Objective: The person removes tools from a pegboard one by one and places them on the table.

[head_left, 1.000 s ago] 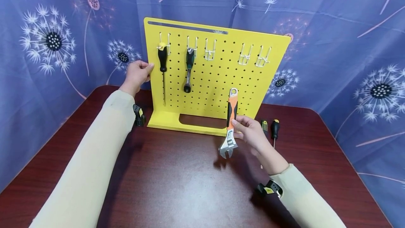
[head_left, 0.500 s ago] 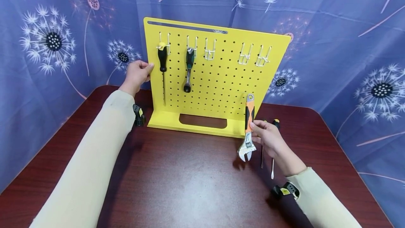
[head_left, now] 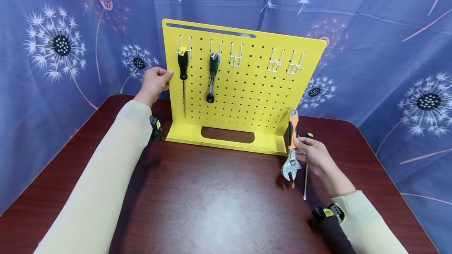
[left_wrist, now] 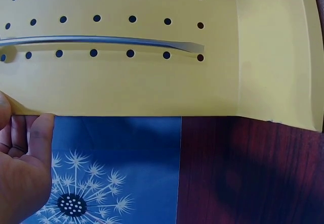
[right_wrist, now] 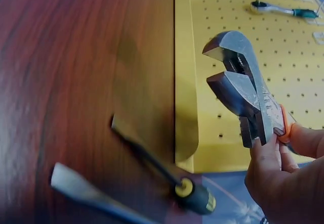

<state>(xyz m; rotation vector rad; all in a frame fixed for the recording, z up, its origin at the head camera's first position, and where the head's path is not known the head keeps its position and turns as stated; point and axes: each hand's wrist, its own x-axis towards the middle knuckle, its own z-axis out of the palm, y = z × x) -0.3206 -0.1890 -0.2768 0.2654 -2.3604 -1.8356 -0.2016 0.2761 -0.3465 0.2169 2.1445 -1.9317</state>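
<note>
My left hand (head_left: 154, 82) pinches the left edge of a yellow pegboard (head_left: 247, 101) between thumb and fingers; the left wrist view shows the hand (left_wrist: 23, 168) at that edge. At the board's right end, my right hand (head_left: 314, 154) grips an orange-and-black handled adjustable wrench (head_left: 292, 154). Its silver head points down, above the table, and its handle end points up. In the right wrist view the wrench head (right_wrist: 243, 77) is close up, its jaws apart. Behind and below that hand lie two screwdrivers, one with a yellow-and-black handle (right_wrist: 195, 196) and one with a flat-tipped shaft (right_wrist: 91, 191).
A black screwdriver with a yellow top (head_left: 183, 66) and a green-and-black ratchet wrench (head_left: 213, 66) hang at the board's left. White hooks (head_left: 236, 60) hold nothing, including a right-hand pair (head_left: 274, 66). The dark red table (head_left: 212, 191) meets a blue dandelion curtain (head_left: 367, 50).
My right hand has carried the adjustable wrench rightward and slightly down, from before the board to past its right end. My left hand has stayed on the board's edge.
</note>
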